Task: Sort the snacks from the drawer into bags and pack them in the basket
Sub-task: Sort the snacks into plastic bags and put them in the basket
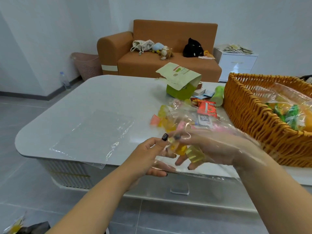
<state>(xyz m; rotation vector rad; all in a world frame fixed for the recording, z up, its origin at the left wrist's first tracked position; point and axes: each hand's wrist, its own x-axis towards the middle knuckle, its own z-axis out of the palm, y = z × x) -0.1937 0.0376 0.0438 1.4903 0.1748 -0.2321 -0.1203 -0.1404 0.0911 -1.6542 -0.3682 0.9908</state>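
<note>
Right hand (211,149) sat inside clear plastic bag (199,125), grip curled round yellow jelly cups (185,150); left hand (152,154) pinched bag mouth, table near edge.

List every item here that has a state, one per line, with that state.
Clear bag: held open by both hands, jelly cups inside.
Left hand: pinches the bag's edge.
Right hand: inside the bag.
Flat bag: empty, overhanging the table edge.
Basket: holds one filled bag.
Green box: flap open.
</note>
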